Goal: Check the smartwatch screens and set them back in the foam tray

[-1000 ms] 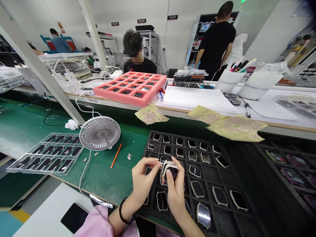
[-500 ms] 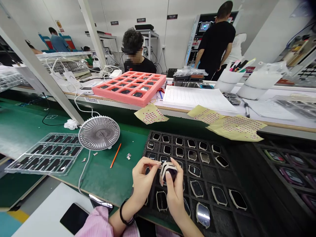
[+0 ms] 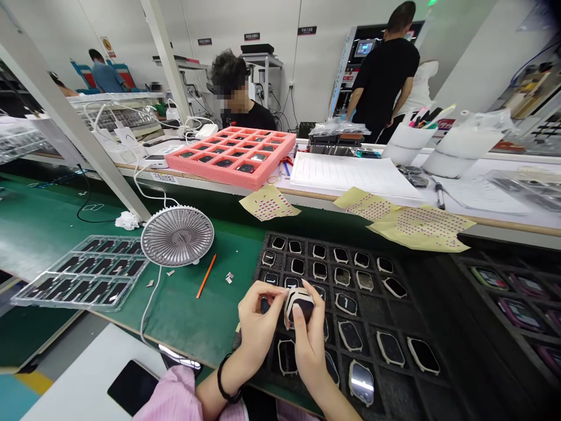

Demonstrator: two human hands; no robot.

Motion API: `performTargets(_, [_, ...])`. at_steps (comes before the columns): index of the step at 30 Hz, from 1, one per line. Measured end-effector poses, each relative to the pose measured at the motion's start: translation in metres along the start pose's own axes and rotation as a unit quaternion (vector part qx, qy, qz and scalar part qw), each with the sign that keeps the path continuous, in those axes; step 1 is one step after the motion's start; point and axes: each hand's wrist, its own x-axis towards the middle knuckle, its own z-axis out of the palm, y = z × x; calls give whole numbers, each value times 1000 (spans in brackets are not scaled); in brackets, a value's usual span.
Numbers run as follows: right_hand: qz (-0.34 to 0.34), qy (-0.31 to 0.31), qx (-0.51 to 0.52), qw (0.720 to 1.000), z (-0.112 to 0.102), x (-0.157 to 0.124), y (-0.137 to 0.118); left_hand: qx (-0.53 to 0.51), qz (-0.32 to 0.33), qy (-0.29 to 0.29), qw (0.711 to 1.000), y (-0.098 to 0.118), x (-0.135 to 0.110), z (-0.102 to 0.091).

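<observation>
My right hand [image 3: 310,333] is closed around a smartwatch case [image 3: 302,305] with a pale frame and dark screen, the thumb lying on its face. It appears to be more than one stacked layer. At the left edge of the case, my left hand [image 3: 258,321] pinches with thumb and forefinger; what sits between those fingertips is too small to make out. Both hands are above a black foam tray [image 3: 401,316] whose compartments hold several similar watch cases [image 3: 349,335], some with lit screens.
A round grey fan [image 3: 177,237], an orange stick [image 3: 206,276] and a clear tray of black parts [image 3: 83,272] lie left on the green bench. A pink foam tray [image 3: 263,175] and papers [image 3: 350,175] occupy the shelf ahead. A person [image 3: 249,114] sits opposite.
My hands stay at the watch case, the left one shifted very slightly right. The person opposite has turned and lowered their head toward the left.
</observation>
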Motion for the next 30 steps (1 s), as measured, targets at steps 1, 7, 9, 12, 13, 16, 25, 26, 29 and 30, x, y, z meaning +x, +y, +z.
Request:
performTargets(1, [-9, 0, -5, 1000, 1, -1, 2, -12, 12, 5, 1000, -2, -2, 2])
performTargets(7, [-40, 2, 33, 999, -1, -4, 15, -234, -132, 11, 963, -2, -10, 14])
performTargets(9, [-45, -9, 62, 997, -3, -4, 16, -340, -218, -35, 914, 0, -11, 15])
performTargets(12, [-45, -28, 100, 994, -6, -5, 17, -452, -308, -107, 831, 2, -13, 14])
performTargets(13, [-39, -33, 108, 993, -7, -5, 17, -472, -327, -120, 810, 2, -14, 13])
performTargets(16, [1, -42, 129, 991, -6, -6, 18, -491, -354, -135, 784, -1, -17, 11])
performTargets(25, [166, 28, 284, 944, 12, 5, -3, -399, -413, -91, 814, -9, -11, 16])
performTargets(26, [167, 25, 296, 940, 12, 6, -5, -400, -423, -86, 808, -10, -11, 17])
performTargets(29, [169, 15, 311, 935, 12, 7, -6, -388, -437, -83, 807, -15, -11, 16])
performTargets(30, [170, 14, 307, 936, 11, 6, -4, -379, -431, -86, 815, -15, -11, 16])
